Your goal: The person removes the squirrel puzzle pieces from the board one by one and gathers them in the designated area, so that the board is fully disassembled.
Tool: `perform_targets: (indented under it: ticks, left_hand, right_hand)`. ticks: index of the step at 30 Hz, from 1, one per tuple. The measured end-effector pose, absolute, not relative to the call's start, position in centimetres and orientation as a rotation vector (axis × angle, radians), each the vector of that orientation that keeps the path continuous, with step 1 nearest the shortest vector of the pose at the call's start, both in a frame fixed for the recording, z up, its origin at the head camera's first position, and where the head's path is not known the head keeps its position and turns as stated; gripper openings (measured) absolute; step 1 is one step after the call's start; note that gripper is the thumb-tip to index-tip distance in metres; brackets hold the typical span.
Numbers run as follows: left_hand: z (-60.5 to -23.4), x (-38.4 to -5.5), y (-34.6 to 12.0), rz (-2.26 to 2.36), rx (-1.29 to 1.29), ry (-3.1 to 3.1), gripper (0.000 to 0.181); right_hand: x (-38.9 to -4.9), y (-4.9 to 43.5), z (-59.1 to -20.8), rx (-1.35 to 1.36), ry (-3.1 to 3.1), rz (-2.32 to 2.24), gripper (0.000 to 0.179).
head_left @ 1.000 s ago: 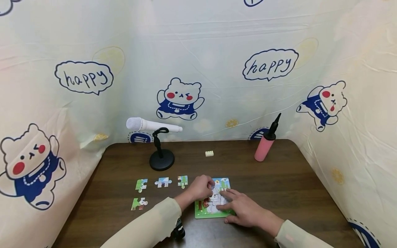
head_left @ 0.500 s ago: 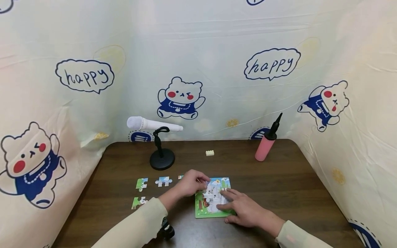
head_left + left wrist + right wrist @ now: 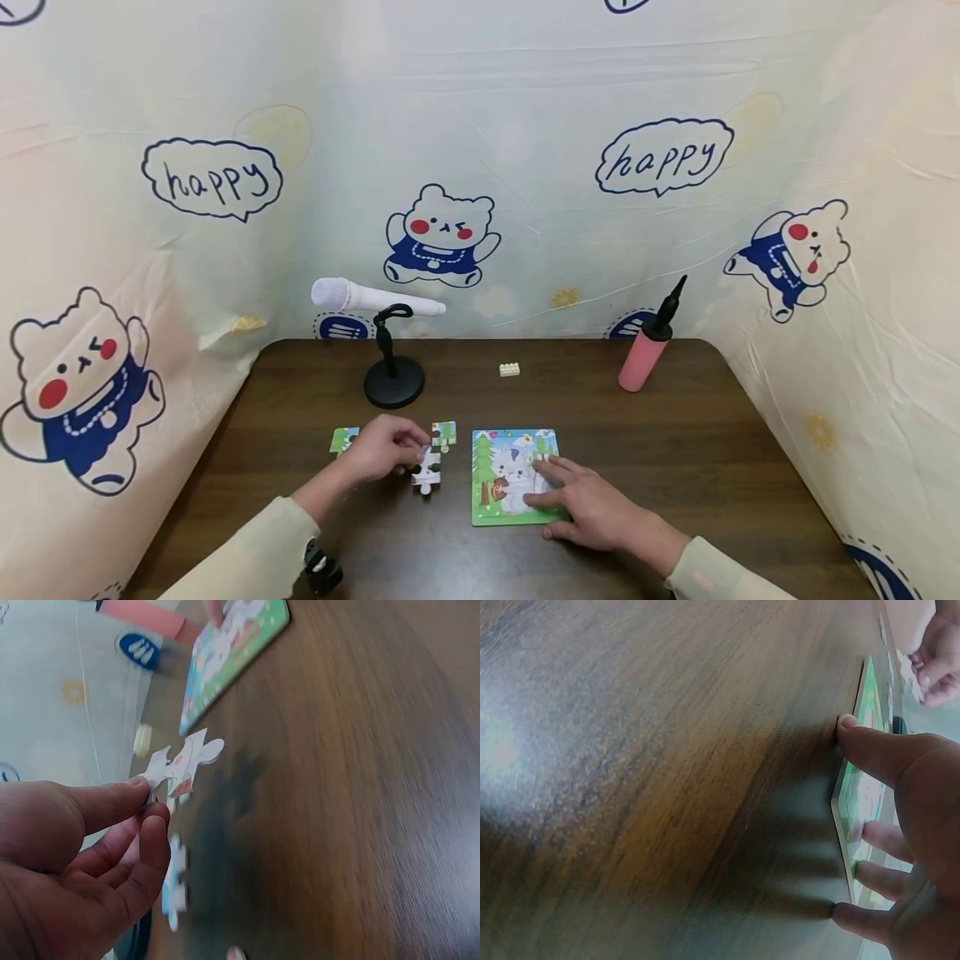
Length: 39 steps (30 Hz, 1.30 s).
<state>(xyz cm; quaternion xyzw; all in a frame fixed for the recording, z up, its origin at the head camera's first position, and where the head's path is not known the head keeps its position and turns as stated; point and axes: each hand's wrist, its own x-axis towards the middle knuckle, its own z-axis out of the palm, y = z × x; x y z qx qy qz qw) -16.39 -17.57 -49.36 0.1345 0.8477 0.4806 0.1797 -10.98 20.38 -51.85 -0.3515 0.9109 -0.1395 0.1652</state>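
Observation:
My left hand pinches a jigsaw puzzle piece between thumb and fingers. White with a bit of pink, the piece casts a shadow on the tabletop below it. To its right lies a puzzle board with a green and blue border and a white animal picture. My right hand rests on the board's right side with fingers spread, its thumb at the near edge. Behind the held piece lies a loose green and blue piece; another loose piece is partly covered by the left hand.
A black stand is on the table's back left, a white microphone at its top. A cream toy brick lies at the back middle. The pink hand pump stands back right. A printed cloth hangs behind.
My left hand has moved left, away from the puzzle board, carrying the puzzle piece over the loose pieces. My right hand has stayed on the board.

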Motion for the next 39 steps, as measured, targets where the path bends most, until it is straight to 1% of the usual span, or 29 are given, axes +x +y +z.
perform_targets:
  ticks: [5, 10, 22, 32, 39]
  left_hand:
    - [-50.2, -15.7, -20.4, 1.34, 0.312, 2.436, 0.019]
    - [-50.7, -15.2, -21.5, 1.238, 0.262, 2.507, 0.019]
    - [-51.8, -15.7, -20.2, 1.008, 0.24, 2.748, 0.016]
    - [-51.7, -15.7, -20.0, 0.974, 0.176, 2.765, 0.016]
    - [-51.8, -15.8, -20.1, 0.983, 0.196, 2.768, 0.016]
  right_hand:
    - [-10.9, 20.4, -51.8, -0.995, 2.592, -0.403, 0.049]
    - [-10.9, 20.4, -52.0, -0.994, 2.598, -0.403, 0.049]
    - [-11.0, 20.4, -52.1, -0.979, 2.591, -0.415, 0.049]
    - [-11.1, 20.3, -51.8, -1.0, 2.601, -0.393, 0.048]
    - [-11.0, 20.4, -51.9, -0.995, 2.6, -0.4, 0.048]
